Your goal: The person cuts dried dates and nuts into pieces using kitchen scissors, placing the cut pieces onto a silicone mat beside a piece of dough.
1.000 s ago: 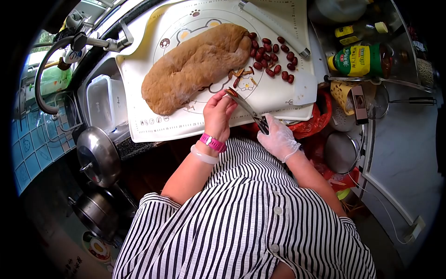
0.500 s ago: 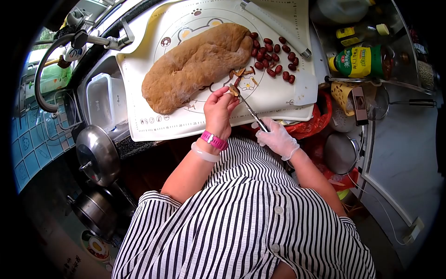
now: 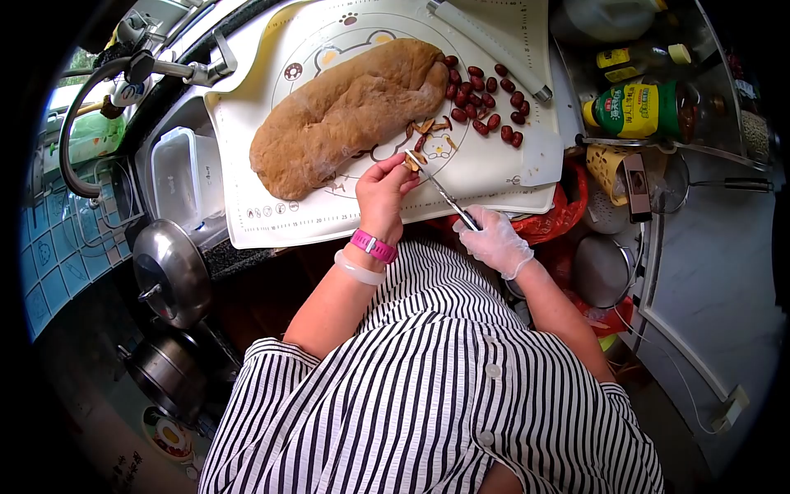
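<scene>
A small piece of red date is pinched between the fingertips of my left hand, which wears no glove. My right hand, in a clear plastic glove, grips a pair of scissors; the blades look closed and their tips touch the date piece. Cut strips lie on the white mat just beyond. Several whole red dates are spread to the right of a long brown slab of dough.
A white rolling pin lies at the mat's top right. Left of the mat is a clear plastic container, with a pot lid below it. Bottles stand in a rack at the right, above a strainer.
The scissors have swung to a steeper angle and their blades have come together at the date piece. My left hand has moved slightly down and left.
</scene>
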The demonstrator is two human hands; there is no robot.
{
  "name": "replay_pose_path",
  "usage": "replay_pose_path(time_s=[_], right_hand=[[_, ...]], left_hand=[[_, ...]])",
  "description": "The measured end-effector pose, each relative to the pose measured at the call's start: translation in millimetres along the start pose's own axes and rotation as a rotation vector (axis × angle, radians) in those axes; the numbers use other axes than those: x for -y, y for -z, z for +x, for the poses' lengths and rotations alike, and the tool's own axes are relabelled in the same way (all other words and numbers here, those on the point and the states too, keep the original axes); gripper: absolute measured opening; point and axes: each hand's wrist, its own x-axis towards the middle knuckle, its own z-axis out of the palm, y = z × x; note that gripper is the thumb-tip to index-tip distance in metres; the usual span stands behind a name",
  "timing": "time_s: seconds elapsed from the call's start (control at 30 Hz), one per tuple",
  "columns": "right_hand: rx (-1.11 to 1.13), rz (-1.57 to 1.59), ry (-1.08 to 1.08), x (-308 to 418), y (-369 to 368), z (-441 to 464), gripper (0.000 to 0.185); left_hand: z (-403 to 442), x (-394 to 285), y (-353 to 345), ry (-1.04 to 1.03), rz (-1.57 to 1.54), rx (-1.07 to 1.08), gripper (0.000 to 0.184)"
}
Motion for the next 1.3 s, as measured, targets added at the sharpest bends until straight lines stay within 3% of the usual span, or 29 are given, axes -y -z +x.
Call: replay_pose_path(time_s=[0.27, 0.5, 0.6, 0.67, 0.77, 1.3], right_hand=[[0.027, 0.018, 0.025, -3, 4, 2, 0.029], [0.044, 0.045, -0.074, 0, 4, -1, 0.033], [0.001, 0.071, 0.103, -6, 4, -5, 0.031], [0.139, 0.345, -0.042, 6, 9, -13, 0.029], [0.278, 0.497, -0.05, 5, 13, -13, 0.028], [0.402, 0.593, -0.082, 10, 21, -9, 0.029]], left_hand=[[1, 1, 0, 0.006, 0.037, 0.029, 0.023], [1, -1, 3, -0.021, 0.018, 0.027, 0.039], [3, 1, 5, -0.028, -0.058, 0.026, 0.046], [4, 3, 6, -0.017, -0.093, 0.035, 0.049], [3, 2, 6, -0.006, -0.083, 0.059, 0.048], [13, -13, 11, 0.084, 0.026, 0.117, 0.046]])
